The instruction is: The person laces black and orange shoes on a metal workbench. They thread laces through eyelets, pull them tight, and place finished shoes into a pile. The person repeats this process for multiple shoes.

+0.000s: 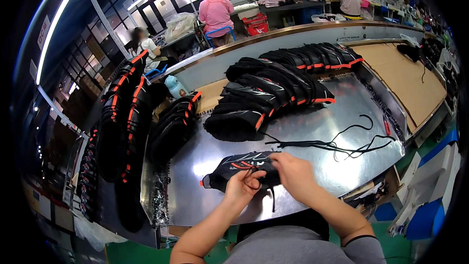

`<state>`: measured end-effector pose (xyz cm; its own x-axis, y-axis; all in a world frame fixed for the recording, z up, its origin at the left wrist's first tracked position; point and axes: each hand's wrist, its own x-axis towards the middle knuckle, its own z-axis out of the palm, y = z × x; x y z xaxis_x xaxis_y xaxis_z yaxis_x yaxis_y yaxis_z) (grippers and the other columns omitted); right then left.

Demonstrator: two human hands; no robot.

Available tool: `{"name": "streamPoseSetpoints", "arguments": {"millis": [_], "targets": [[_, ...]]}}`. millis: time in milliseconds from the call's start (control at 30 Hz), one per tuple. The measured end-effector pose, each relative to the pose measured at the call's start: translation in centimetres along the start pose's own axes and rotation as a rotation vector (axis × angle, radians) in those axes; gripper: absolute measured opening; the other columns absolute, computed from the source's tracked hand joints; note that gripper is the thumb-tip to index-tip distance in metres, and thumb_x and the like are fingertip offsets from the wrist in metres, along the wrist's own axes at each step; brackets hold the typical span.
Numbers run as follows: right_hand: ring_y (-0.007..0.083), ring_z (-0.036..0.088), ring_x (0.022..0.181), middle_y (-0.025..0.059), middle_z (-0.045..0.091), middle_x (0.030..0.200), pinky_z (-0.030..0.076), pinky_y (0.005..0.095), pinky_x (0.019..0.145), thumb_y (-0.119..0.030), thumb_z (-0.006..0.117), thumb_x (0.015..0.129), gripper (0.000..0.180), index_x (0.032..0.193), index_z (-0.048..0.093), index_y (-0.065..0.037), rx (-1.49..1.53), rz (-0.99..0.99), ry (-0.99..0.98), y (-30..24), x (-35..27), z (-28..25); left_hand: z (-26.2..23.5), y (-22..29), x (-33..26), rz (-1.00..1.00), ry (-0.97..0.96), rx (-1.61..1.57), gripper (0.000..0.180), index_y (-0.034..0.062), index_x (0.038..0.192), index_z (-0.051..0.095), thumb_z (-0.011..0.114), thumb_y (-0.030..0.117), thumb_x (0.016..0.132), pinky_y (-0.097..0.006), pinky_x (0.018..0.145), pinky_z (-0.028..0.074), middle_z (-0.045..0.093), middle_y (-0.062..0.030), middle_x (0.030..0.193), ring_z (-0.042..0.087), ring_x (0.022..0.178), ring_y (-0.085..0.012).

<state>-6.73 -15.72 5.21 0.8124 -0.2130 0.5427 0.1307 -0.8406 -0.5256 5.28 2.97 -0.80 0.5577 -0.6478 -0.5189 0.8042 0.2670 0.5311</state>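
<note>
A black shoe upper [225, 170] with orange and grey markings lies on its side on the metal table in front of me. My left hand [243, 187] is at its near side, fingers curled in a pinch around a thin black shoelace [273, 199], whose loose end hangs below the upper. My right hand [293, 173] is closed at the upper's right end, thumb and fingertips pressed together on its edge; the exact spot they grip is partly hidden. More loose black laces [332, 144] lie spread on the table beyond my right hand.
A row of black shoe uppers [254, 93] with orange edging stands at the table's back. Further stacks [173, 122] stand at the left, near a light blue bottle [175, 87]. A raised rim [386, 95] borders the metal table [351, 112]. Cardboard [405, 78] lies at right. People sit beyond.
</note>
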Motion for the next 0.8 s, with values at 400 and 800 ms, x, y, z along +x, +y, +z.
{"name": "streamPoseSetpoints", "arguments": {"millis": [400,800], "targets": [[0.0362,0.07,0.078,0.0137,0.069,0.098,0.056,0.0458,0.068,-0.012,0.06,0.093,0.024,0.117,0.06,-0.009,0.142,0.064,0.013,6.6,-1.2,11.1,2.1,7.7,-4.2,0.221,0.125,1.277,0.028,0.0005,0.117,0.07,0.059,0.021,0.101,-0.03,0.079,0.054,0.074,-0.0113,0.105,0.07,0.089,-0.021],[0.0317,0.069,0.074,0.0111,0.065,0.091,0.056,0.0403,0.064,-0.005,0.065,0.089,0.02,0.108,0.062,-0.004,0.173,0.085,0.026,6.7,-1.0,11.8,-0.4,1.5,2.5,0.368,0.41,1.556,0.025,0.0139,0.103,0.08,0.075,0.031,0.085,-0.033,0.072,0.053,0.075,-0.0089,0.081,0.071,0.074,-0.0235]]}}
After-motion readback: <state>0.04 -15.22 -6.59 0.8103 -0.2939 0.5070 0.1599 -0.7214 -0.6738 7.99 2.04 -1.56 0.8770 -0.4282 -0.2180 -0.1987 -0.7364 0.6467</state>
